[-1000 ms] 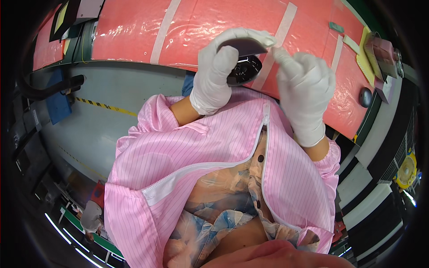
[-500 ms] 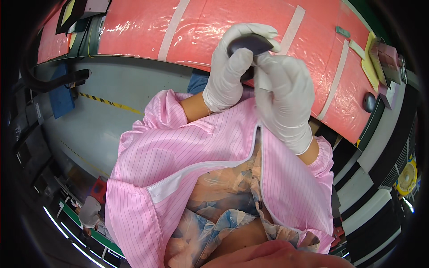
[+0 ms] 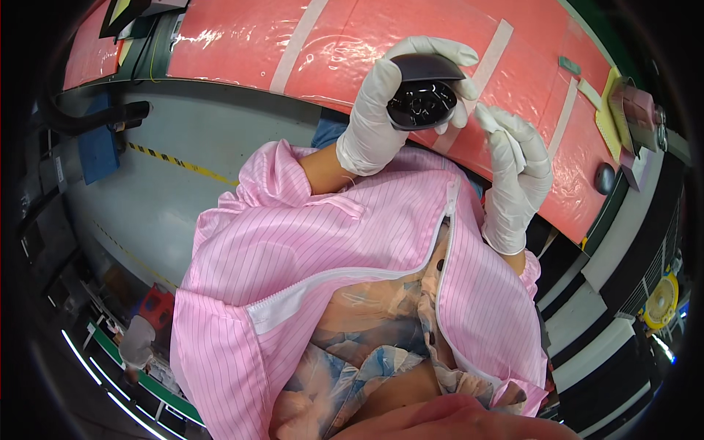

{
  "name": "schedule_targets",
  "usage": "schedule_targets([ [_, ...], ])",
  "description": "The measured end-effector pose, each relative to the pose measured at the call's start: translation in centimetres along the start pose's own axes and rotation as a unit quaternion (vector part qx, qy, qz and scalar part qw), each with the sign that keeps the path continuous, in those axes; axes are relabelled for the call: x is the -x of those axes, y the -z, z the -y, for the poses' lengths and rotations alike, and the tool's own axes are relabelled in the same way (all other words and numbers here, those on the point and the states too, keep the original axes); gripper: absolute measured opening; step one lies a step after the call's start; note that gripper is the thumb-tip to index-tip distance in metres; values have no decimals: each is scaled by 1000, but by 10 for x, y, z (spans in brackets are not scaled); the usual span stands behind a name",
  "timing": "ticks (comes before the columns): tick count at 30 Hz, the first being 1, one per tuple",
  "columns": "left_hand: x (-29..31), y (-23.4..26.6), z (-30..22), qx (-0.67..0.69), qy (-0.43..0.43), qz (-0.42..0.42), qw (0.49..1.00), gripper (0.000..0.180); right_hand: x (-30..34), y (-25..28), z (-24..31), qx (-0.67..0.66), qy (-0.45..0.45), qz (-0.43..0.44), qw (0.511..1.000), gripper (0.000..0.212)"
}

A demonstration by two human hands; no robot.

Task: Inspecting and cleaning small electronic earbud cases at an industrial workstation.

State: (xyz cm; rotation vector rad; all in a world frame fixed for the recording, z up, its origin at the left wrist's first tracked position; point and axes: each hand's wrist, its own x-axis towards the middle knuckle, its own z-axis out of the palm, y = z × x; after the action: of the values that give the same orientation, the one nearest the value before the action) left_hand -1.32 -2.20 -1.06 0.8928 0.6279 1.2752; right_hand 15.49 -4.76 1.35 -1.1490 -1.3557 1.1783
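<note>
My left hand [image 3: 374, 121], in a white glove, grips a dark rounded shell [image 3: 433, 67] with a glossy black face [image 3: 423, 105] turned toward me. The thumb lies along its left side and the fingers wrap over the far side. I cannot tell what kind of device it is. Apart from it, to the right, my gloved right hand [image 3: 517, 172] is closed in a pinch on a small white cloth [image 3: 518, 152], folded between thumb and fingers. Both hands are raised over the near edge of the bench.
A red-covered bench [image 3: 396, 22] with pale tape strips stretches ahead. At its right lie a dark oval object [image 3: 604, 178], a small green piece [image 3: 569, 64] and yellow sheets [image 3: 606, 110] beside a pinkish container [image 3: 636, 105]. A black curved bar [image 3: 95, 121] juts in at left.
My right hand has drawn away from the dark shell, to the right and slightly down, keeping the cloth. My left hand has tilted the shell so its glossy face shows.
</note>
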Motion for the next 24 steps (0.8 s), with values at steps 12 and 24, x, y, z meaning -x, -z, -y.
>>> schedule_targets([
  [12, -1, -1, 10, -69, -65, -32, 995, 93, -23, -28, 18, 334, 302, 123, 884, 18],
  [24, 2, -14, -9, 193, 92, -179, 960, 56, -43, -34, 21, 259, 341, 116, 896, 24],
])
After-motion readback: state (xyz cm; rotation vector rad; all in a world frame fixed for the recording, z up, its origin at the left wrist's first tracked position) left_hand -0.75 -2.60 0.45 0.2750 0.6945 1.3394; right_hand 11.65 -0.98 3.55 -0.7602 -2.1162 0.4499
